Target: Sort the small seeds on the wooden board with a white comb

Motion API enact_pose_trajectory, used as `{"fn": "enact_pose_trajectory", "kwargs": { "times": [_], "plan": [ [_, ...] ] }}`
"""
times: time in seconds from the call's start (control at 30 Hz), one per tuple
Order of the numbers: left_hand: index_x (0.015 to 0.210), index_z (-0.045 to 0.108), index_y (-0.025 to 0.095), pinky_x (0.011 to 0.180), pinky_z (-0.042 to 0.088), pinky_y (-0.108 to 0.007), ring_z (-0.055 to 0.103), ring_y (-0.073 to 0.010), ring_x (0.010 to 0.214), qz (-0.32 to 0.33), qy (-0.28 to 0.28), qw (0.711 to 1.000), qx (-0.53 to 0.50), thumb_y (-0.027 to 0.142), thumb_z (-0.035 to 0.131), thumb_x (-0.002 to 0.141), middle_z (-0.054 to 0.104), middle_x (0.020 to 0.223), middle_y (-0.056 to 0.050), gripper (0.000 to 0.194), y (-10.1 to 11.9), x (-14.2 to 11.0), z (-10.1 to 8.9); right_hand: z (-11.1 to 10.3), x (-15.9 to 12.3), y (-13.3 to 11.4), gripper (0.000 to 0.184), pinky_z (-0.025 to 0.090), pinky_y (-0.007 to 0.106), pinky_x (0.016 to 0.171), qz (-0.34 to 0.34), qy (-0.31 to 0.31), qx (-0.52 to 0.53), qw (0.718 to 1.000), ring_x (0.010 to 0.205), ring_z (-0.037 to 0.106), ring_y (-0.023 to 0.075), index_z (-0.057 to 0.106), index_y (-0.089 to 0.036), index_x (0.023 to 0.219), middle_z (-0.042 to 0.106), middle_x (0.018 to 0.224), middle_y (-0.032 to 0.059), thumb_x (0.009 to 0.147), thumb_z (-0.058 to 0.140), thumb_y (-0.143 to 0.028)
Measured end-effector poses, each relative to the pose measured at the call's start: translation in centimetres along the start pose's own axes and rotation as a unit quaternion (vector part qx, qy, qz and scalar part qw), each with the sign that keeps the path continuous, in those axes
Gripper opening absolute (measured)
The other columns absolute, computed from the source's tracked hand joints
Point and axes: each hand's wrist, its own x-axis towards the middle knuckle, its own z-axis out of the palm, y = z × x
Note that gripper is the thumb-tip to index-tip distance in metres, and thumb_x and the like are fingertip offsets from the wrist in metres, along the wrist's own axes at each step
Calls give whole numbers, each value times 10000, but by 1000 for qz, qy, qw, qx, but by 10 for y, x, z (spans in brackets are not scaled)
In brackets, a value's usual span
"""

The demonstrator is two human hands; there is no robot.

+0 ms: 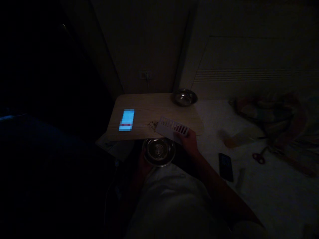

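Observation:
The room is very dark. My right hand (189,138) is closed on a white card or sheet with a row of dark red marks (171,127), held at the near edge of a small wooden table (149,106). My left hand (143,162) grips a round metal bowl (159,151) from below, just under the table edge and under the card. Small dark crumbs (151,124) lie on the table next to the card.
A lit phone (127,119) lies on the table's left part and a second metal bowl (184,97) at its back right. On the white bed to the right lie a dark phone (226,166), red-handled scissors (259,157) and a crumpled patterned cloth (271,113). A wall socket (145,75) is behind.

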Motion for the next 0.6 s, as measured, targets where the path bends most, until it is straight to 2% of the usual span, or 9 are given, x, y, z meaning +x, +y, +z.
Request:
{"fn": "enact_pose_trajectory", "kwargs": {
  "times": [0.1,0.27,0.47,0.6],
  "plan": [
    [1000,680,161,1036,353,-434,490,-275,1215,6,9,1000,5,348,496,837,693,1054,-94,309,0,-3,3,6,-5,1,291,512,341,675,19,-20,2,1000,761,654,230,684,-162,852,719,857,75,637,689,-359],
    [1111,641,195,1041,355,-392,476,-245,1233,75,-18,997,13,254,510,832,668,1135,-55,314,-1,-7,6,4,0,5,307,509,350,711,30,5,12,999,794,658,237,677,-152,856,715,870,83,618,695,-345],
    [1062,667,210,1055,336,-427,481,-265,1227,20,25,999,13,311,535,820,698,1055,-59,294,-1,0,-2,-3,7,9,317,505,343,727,25,53,20,998,809,651,230,666,-134,878,704,889,94,634,690,-335],
    [1044,674,199,1055,336,-430,464,-267,1243,38,27,999,25,332,520,825,690,1077,-54,299,-3,-1,-3,0,6,6,322,514,343,715,10,40,21,999,809,653,227,669,-149,886,707,897,90,641,689,-358]
  ]
}}
